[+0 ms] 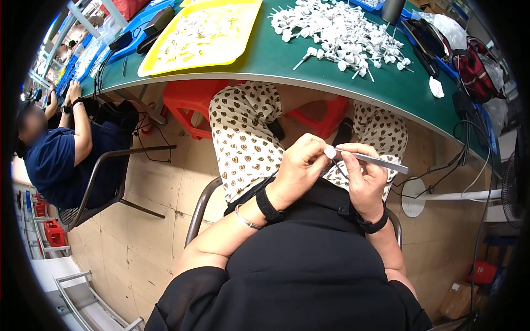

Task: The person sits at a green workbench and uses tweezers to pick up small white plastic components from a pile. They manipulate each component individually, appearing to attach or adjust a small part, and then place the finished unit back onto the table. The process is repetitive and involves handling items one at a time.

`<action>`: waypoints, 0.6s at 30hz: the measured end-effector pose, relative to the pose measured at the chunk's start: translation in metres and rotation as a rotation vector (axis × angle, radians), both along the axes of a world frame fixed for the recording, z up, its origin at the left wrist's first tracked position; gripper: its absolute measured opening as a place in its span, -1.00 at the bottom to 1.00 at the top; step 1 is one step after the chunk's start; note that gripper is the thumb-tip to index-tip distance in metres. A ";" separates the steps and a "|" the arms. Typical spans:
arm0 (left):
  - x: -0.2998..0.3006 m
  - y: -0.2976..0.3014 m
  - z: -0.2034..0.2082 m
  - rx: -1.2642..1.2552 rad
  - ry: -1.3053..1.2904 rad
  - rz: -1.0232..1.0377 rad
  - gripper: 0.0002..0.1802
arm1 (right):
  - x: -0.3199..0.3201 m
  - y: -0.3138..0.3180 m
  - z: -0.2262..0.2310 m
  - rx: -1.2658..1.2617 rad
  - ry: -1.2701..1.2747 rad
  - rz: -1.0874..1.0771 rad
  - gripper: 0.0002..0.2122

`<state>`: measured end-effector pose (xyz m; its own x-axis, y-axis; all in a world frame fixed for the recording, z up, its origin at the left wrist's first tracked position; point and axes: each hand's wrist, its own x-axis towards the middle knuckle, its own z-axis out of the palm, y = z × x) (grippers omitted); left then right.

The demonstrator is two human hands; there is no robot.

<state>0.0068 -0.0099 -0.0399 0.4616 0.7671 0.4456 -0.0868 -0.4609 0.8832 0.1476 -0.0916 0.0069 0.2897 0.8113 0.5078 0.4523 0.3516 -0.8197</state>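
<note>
Over my lap, my left hand [303, 161] pinches a small round white piece [330, 151] between thumb and fingers. A thin dark stem [341, 170] seems to run down from that piece. My right hand [365, 175] is closed on silver metal tweezers [383, 162], whose broad end points to the right. The tweezers' tips meet the white piece, partly covered by my fingers. On the green table [237, 59] ahead lies a heap of similar white pieces with thin stems [342, 36].
A yellow tray [157, 67] of small parts is at the table's left. Bags and a dark pouch [428, 38] crowd the right end, above hanging cables [466, 143] and a fan [512, 182]. Red stools [187, 105] stand underneath. Another person [83, 160] sits at left.
</note>
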 end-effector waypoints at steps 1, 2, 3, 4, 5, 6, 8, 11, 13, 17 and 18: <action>0.000 0.000 0.000 0.011 0.008 0.004 -0.89 | 0.000 0.000 0.000 -0.008 -0.002 -0.005 -0.92; 0.000 0.000 0.000 0.025 0.010 0.007 -0.89 | 0.000 0.000 0.000 -0.016 -0.004 -0.009 -0.93; 0.000 0.001 0.001 0.040 0.011 0.010 -0.88 | 0.000 0.000 0.000 -0.023 -0.006 -0.014 -0.93; 0.000 0.001 0.001 0.055 0.013 0.013 -0.88 | 0.000 -0.001 0.000 -0.032 -0.007 -0.017 -0.93; 0.000 0.001 0.001 0.060 0.018 0.018 -0.89 | 0.000 -0.001 0.001 -0.041 -0.008 -0.019 -0.93; 0.000 0.000 0.000 0.065 0.023 0.023 -0.89 | 0.000 -0.001 0.001 -0.050 -0.010 -0.021 -0.93; -0.001 0.000 0.000 0.072 0.031 0.028 -0.91 | 0.002 -0.001 0.002 -0.057 -0.031 -0.011 -0.93; -0.001 0.000 0.001 0.071 0.037 0.023 -0.93 | 0.004 -0.002 0.005 -0.069 -0.071 0.008 -0.93; -0.001 0.000 0.001 0.059 0.036 0.012 -0.93 | 0.004 -0.002 0.007 -0.072 -0.087 0.018 -0.94; -0.001 0.000 0.001 0.059 0.047 0.006 -0.93 | 0.004 -0.002 0.008 -0.076 -0.097 0.019 -0.95; -0.001 0.000 0.003 0.075 0.050 0.009 -0.93 | 0.004 -0.001 0.008 -0.080 -0.100 0.017 -0.95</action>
